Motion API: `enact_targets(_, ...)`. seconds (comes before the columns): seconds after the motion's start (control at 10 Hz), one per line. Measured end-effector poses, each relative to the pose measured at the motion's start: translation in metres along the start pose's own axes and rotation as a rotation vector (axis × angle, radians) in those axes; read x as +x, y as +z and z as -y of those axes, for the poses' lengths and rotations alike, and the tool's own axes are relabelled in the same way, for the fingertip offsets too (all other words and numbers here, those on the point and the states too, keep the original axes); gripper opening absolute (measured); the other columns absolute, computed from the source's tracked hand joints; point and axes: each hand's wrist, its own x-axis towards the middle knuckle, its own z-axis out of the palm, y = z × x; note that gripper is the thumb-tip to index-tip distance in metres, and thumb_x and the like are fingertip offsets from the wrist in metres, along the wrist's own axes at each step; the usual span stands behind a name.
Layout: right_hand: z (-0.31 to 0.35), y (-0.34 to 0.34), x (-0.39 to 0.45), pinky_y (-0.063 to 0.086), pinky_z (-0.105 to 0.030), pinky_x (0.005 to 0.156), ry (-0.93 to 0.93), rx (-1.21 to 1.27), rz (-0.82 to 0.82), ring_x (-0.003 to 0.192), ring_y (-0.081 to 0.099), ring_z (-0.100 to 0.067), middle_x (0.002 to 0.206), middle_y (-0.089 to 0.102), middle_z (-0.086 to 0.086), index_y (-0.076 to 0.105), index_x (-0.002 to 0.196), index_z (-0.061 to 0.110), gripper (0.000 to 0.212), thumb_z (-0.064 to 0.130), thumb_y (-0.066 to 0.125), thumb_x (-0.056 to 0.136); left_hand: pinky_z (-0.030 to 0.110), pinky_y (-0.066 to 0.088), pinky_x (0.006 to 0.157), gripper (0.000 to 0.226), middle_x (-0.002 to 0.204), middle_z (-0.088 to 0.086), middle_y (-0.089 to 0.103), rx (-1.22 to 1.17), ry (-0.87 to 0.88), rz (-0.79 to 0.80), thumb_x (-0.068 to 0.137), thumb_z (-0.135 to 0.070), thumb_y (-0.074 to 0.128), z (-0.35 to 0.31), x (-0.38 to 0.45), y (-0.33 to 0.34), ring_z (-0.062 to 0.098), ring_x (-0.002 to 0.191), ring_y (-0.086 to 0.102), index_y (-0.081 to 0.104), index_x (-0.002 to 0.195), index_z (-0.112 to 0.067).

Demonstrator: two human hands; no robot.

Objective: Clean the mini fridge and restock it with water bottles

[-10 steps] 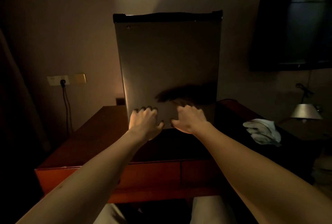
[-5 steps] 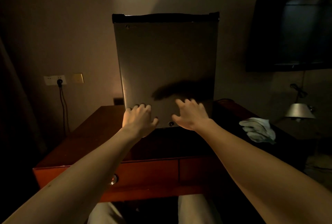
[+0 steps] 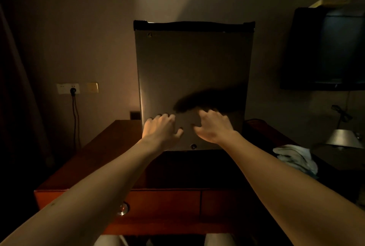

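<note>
Both hands have crept up the fridge door since a second ago, and the right one has gone from bunched fingers to a spread reach. Now the left hand point(image 3: 161, 130) sits on the lower door of the mini fridge point(image 3: 194, 80), knuckles bent, fingertips on the metal at about seven o'clock on the panel, holding nothing. Right hand point(image 3: 214, 126) is beside it, fingers fanned and pointing toward one o'clock, throwing a dark shadow up the door; it too grips nothing, though whether the tips actually touch is hard to say in this gloom.

Why down there? My read: the door is shut, no handle shows on its face, so the hands are feeling along the bottom for an edge to pull. The fridge stands upright at the back of the wooden surface point(image 3: 94, 159), door toward the person. A white cloth point(image 3: 296, 159) waits at three o'clock, near to hand, likely for the wiping. No water bottles in sight. A plug point(image 3: 73, 90) sits in the wall socket at nine o'clock.
</note>
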Motion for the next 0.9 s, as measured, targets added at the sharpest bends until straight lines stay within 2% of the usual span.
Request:
enact_targets(0.2, -0.004, -0.021, 0.04, 0.048, -0.048, 0.093, -0.048, 0.013, -0.044, 0.115, 0.055, -0.03, 0.122, 0.056, -0.007, 0.039, 0.139, 0.03, 0.054, 0.048, 0.058, 0.091, 0.038, 0.051, 0.074, 0.041, 0.095, 0.002, 0.066, 0.114, 0.046, -0.056, 0.093, -0.055, 0.048, 0.002, 0.031, -0.012, 0.019, 0.079, 0.063, 0.06, 0.106, -0.018)
enact_targets(0.3, -0.012, -0.022, 0.054, 0.049, -0.048, 0.092, -0.086, 0.017, -0.141, 0.115, 0.055, -0.03, 0.123, 0.057, -0.007, 0.039, 0.138, 0.031, 0.053, 0.048, 0.056, 0.092, 0.032, 0.047, 0.061, 0.042, 0.078, -0.002, 0.058, 0.147, 0.071, -0.096, 0.095, -0.054, 0.047, 0.0, 0.049, -0.014, 0.015, 0.063, 0.056, 0.062, 0.107, -0.017)
enact_targets(0.4, -0.02, -0.028, 0.064, 0.048, -0.046, 0.091, -0.149, 0.001, -0.222, 0.116, 0.056, -0.031, 0.126, 0.057, -0.008, 0.038, 0.14, 0.03, 0.052, 0.049, 0.052, 0.093, 0.03, 0.043, 0.058, 0.042, 0.077, -0.002, 0.058, 0.171, 0.077, -0.099, 0.097, -0.053, 0.044, -0.005, 0.064, -0.017, 0.016, 0.061, 0.053, 0.062, 0.111, -0.018)
enact_targets(0.5, -0.029, -0.038, 0.069, 0.044, -0.045, 0.093, -0.189, -0.005, -0.246, 0.119, 0.054, -0.031, 0.128, 0.056, -0.009, 0.035, 0.145, 0.029, 0.055, 0.048, 0.05, 0.095, 0.032, 0.049, 0.066, 0.044, 0.096, 0.003, 0.069, 0.155, 0.085, -0.099, 0.096, -0.053, 0.042, -0.016, 0.078, -0.02, 0.022, 0.077, 0.066, 0.06, 0.119, -0.02)
enact_targets(0.7, -0.044, -0.066, 0.082, 0.043, -0.042, 0.093, -0.202, -0.095, -0.274, 0.116, 0.054, -0.029, 0.126, 0.057, -0.007, 0.042, 0.139, 0.027, 0.05, 0.046, 0.052, 0.093, 0.035, 0.046, 0.071, 0.043, 0.1, 0.003, 0.069, 0.213, 0.152, -0.206, 0.095, -0.052, 0.042, -0.03, 0.104, -0.029, 0.024, 0.085, 0.069, 0.059, 0.119, -0.02)
enact_targets(0.8, -0.053, -0.092, 0.102, 0.045, -0.039, 0.088, -0.241, -0.152, -0.411, 0.111, 0.057, -0.026, 0.123, 0.06, -0.005, 0.049, 0.134, 0.024, 0.048, 0.047, 0.051, 0.092, 0.035, 0.045, 0.077, 0.039, 0.106, 0.003, 0.067, 0.188, 0.163, -0.308, 0.094, -0.051, 0.043, -0.033, 0.138, -0.059, 0.023, 0.096, 0.066, 0.059, 0.112, -0.019)
enact_targets(0.9, -0.055, -0.13, 0.121, 0.048, -0.04, 0.085, -0.241, -0.125, -0.452, 0.107, 0.059, -0.025, 0.118, 0.063, -0.005, 0.051, 0.131, 0.023, 0.045, 0.047, 0.048, 0.093, 0.037, 0.045, 0.079, 0.038, 0.104, 0.005, 0.067, 0.194, 0.165, -0.323, 0.092, -0.049, 0.045, -0.037, 0.167, -0.092, 0.024, 0.096, 0.064, 0.061, 0.107, -0.018)
